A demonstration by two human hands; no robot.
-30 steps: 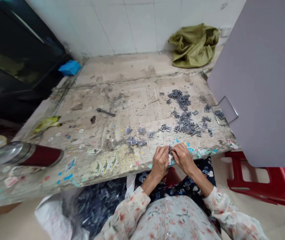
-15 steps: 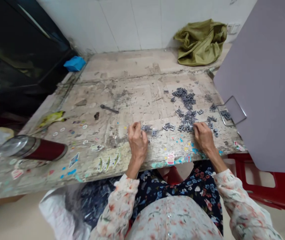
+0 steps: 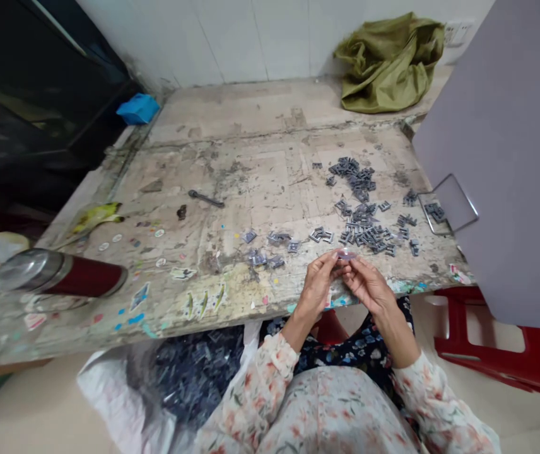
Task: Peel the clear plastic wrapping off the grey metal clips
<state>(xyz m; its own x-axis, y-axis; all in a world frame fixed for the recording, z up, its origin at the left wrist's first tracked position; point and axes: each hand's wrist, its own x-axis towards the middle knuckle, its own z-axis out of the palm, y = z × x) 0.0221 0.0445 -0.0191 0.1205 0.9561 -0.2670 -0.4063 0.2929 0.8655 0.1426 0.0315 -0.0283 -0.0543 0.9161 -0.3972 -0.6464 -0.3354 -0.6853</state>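
My left hand (image 3: 318,281) and my right hand (image 3: 368,285) meet above the table's front edge. Between their fingertips is a small clear plastic bag (image 3: 347,254), pinched from both sides. Whether a part lies inside it I cannot make out. Just beyond my hands spreads a pile of small grey plastic parts (image 3: 364,234), with more grey parts (image 3: 352,175) heaped farther back. Several small bagged parts (image 3: 264,258) lie on the table left of my left hand.
A dark red thermos (image 3: 85,276) lies on its side at the left. A dark wrench-like tool (image 3: 206,198) rests mid-table. An olive cloth (image 3: 388,63) sits at the back. A grey panel (image 3: 501,157) rises at the right. Below the edge is a sack of dark bagged pieces (image 3: 199,372).
My left hand has moved right, leaving bagged parts on the table. My right hand has come left from the pile, and both now hold a small clear bag together.
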